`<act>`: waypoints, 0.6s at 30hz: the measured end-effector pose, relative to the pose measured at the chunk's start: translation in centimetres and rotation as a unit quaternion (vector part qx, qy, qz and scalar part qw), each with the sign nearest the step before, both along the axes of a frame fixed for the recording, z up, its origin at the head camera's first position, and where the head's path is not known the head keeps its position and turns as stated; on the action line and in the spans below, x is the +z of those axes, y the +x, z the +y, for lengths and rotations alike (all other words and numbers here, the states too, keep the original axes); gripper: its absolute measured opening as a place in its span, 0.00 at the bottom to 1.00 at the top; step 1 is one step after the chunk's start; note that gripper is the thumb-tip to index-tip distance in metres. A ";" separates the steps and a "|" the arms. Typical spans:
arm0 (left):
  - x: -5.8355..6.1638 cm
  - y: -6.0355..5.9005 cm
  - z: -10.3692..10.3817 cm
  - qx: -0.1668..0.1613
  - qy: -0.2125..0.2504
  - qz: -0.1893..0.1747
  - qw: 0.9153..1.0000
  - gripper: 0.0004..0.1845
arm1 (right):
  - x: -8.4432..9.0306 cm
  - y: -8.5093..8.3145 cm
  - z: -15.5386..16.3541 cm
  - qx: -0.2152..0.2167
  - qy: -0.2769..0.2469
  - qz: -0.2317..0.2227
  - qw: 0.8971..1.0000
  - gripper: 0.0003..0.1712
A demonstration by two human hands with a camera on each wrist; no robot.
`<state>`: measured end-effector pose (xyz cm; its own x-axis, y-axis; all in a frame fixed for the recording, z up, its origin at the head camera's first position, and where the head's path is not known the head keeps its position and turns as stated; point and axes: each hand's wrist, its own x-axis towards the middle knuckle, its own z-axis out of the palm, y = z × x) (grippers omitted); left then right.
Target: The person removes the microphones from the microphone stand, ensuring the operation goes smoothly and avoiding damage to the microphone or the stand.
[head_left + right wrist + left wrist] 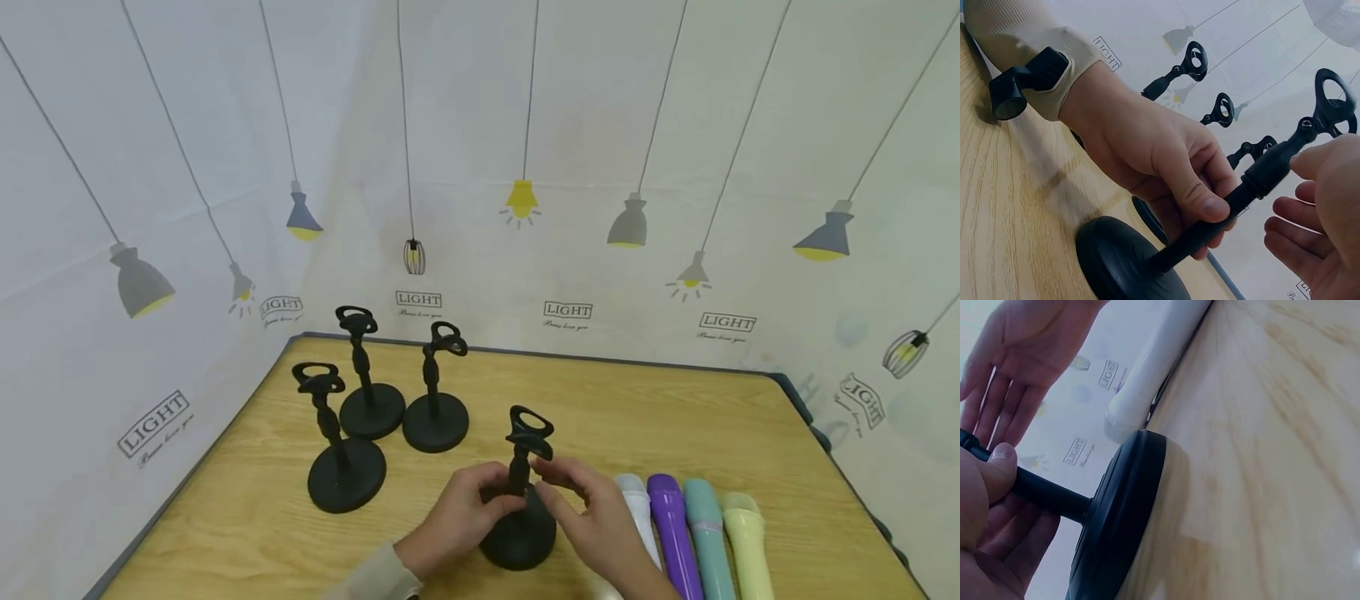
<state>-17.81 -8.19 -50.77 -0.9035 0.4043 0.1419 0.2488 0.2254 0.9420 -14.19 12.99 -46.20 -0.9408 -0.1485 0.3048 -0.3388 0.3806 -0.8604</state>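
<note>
One upright black microphone stand (521, 500), lower centre: my left hand (461, 521) grips its stem; my right hand (592, 521) hovers beside it, fingers loose.

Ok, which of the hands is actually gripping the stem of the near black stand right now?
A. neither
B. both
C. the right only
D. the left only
D: the left hand has thumb and fingers curled round the stem of the black stand, while the right hand sits open beside it, fingers relaxed, gripping nothing.
</note>
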 end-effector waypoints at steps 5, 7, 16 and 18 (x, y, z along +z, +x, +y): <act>0.2 -0.1 -1.6 0.025 -0.013 0.000 1.000 0.09 | 0.1 0.0 -0.1 0.007 0.007 0.024 1.000 0.13; 0.2 -0.1 -2.2 0.035 -0.020 -0.001 0.999 0.09 | 0.2 -0.1 -0.1 0.010 0.011 0.023 1.000 0.13; 0.1 -0.1 -4.6 0.085 -0.038 0.014 0.996 0.10 | 0.6 -0.8 -0.9 0.020 0.040 0.022 0.999 0.14; 0.1 -0.1 -5.1 0.095 -0.039 0.014 0.995 0.10 | 0.7 -0.9 -1.0 0.025 0.045 0.026 0.998 0.14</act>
<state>-17.88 -13.32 -50.70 -0.9608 0.2374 0.1436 0.2212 0.3432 0.9128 -15.14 11.96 -45.51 -0.9144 -0.2239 0.3372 -0.4035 0.4363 -0.8042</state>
